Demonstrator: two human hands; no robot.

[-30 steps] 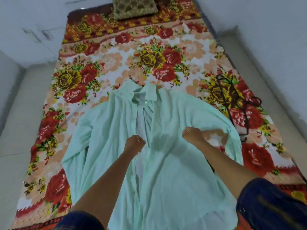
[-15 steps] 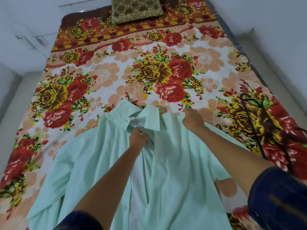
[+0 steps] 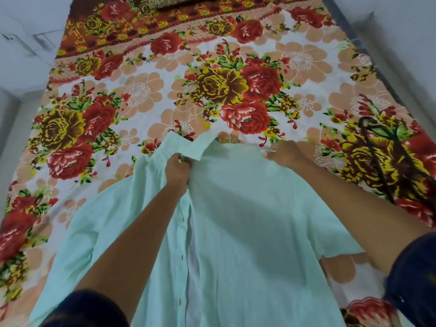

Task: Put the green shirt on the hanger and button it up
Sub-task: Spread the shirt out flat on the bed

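Item one, green shirt (image 3: 247,232): pale mint, spread front-up on the bed, collar (image 3: 200,147) pointing toward the far end, hem running out of view at the near edge; front placket unfastened, a strip of white lining showing down the middle, small dark buttons along the left-hand edge of the opening; one sleeve lies out to the left, the short right sleeve ends near the person's right forearm. Item two, left hand (image 3: 177,169): fingers curled, gripping the shirt front just below the collar at the top of the opening. Item three, right hand (image 3: 284,155): fingers curled, pinching the shirt's right shoulder edge, with a thin pale strip showing at the fingertips; what that strip is I cannot tell. The two hands sit well apart, each clamped on the cloth. Item four, hanger (image 3: 377,147): dark, thin, lying on the bedspread to the right of the shirt, its hook toward the far end, apart from the shirt and touched by neither hand. Item five, bedspread (image 3: 146,90): white ground with large red and yellow roses and peach flowers, a darker patterned band across the far end. Item six, pillow (image 3: 179,2): brownish, patterned, only its near edge visible at the head of the bed. Dark blue sleeves on both upper arms
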